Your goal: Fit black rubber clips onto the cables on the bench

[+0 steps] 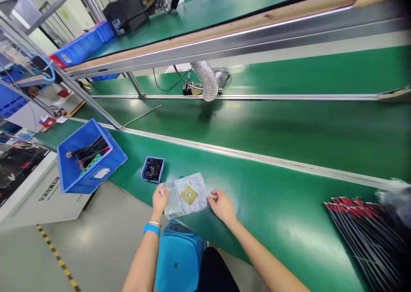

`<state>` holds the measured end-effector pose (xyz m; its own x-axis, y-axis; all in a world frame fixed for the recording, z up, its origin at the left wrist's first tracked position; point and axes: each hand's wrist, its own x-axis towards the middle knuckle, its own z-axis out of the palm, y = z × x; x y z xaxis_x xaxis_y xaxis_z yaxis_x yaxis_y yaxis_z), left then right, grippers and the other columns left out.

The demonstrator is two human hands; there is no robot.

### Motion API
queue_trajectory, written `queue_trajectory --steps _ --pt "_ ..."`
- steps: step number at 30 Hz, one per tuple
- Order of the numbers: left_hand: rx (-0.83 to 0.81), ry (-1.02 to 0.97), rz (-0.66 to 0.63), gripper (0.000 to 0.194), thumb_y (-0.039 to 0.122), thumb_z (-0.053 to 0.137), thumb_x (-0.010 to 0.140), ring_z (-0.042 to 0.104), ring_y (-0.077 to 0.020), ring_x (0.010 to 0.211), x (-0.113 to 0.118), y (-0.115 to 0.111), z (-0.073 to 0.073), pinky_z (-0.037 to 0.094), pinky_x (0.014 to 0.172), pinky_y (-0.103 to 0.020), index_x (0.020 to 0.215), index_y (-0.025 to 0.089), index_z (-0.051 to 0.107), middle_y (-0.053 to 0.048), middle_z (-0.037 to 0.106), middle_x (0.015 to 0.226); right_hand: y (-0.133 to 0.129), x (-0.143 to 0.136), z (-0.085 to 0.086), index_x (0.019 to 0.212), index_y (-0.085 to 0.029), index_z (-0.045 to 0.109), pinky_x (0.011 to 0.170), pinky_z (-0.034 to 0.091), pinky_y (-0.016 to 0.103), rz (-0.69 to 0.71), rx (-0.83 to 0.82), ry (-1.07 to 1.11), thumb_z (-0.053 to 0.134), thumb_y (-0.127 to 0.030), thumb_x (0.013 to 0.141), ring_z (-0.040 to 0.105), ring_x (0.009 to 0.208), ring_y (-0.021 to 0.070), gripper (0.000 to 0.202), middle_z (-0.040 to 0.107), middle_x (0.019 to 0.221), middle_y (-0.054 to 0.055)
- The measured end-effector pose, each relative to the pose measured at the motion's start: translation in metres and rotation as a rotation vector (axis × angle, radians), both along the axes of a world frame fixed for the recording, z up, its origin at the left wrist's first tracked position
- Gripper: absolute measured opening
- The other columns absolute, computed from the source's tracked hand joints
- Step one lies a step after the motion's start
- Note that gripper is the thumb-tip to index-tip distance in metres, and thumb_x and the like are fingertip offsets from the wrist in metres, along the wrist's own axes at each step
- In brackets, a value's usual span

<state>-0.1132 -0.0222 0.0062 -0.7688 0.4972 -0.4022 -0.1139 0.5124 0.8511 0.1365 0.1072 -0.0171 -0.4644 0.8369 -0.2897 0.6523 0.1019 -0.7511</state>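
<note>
A clear plastic bag lies close to the bench's front edge, with a gold-coloured square piece showing in the middle of its whitish part. I cannot tell whether that piece is inside the bag or on top. My left hand pinches the bag's left edge. At the right edge, my right hand has its fingers curled together around the border of the plastic. Just beyond my left hand stands a small blue tray filled with small black parts.
A large blue bin with black cables stands at the left. Many black cables with red ends lie at the right. A metal rail runs behind the bag. A blue stool is below the bench edge.
</note>
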Motion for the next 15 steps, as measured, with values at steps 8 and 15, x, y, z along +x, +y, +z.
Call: queue_trajectory --steps 8,15 --pt "-0.039 0.256 -0.066 0.03 0.034 0.062 0.092 0.064 -0.024 0.104 -0.003 -0.007 -0.012 0.054 0.09 -0.047 0.116 0.015 0.062 -0.01 0.065 0.119 -0.025 0.008 -0.019 0.114 -0.017 0.06 0.079 0.055 0.037 0.134 0.126 0.185 0.058 -0.038 0.095 0.063 0.091 0.0173 0.028 0.063 0.11 0.006" --pt "0.054 0.341 -0.19 0.051 0.041 0.066 0.086 0.068 -0.0262 0.107 -0.016 -0.002 -0.03 0.054 0.094 -0.041 0.13 0.016 0.057 -0.013 0.069 0.12 -0.073 0.024 -0.006 0.093 -0.016 0.063 0.07 0.054 0.032 -0.138 0.249 0.269 0.054 -0.043 0.097 0.061 0.075 0.0135 0.029 0.064 0.086 0.002"
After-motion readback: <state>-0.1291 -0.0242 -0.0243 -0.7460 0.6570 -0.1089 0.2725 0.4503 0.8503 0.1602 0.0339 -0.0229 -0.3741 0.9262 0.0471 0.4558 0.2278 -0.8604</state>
